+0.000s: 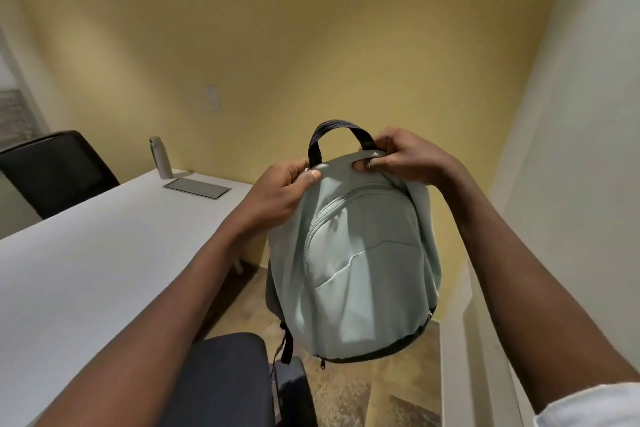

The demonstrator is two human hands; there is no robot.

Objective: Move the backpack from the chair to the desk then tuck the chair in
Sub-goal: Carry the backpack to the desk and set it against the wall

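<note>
A pale green backpack (356, 260) with a black carry loop hangs in the air, front pocket toward me. My left hand (280, 191) pinches its top left edge. My right hand (405, 158) grips the top right edge beside the loop. The pack hangs just right of the white desk (79, 270) and above the carpet. The dark padded chair (235, 378) sits below and left of the pack, at the desk's near corner. A black strap dangles from the pack's lower left toward the chair.
On the desk's far end stand a grey metal bottle (161, 158) and a flat grey cable hatch (196, 188). A second black chair (57, 170) is behind the desk at left. Yellow wall ahead; a white wall and ledge (485, 340) close on the right.
</note>
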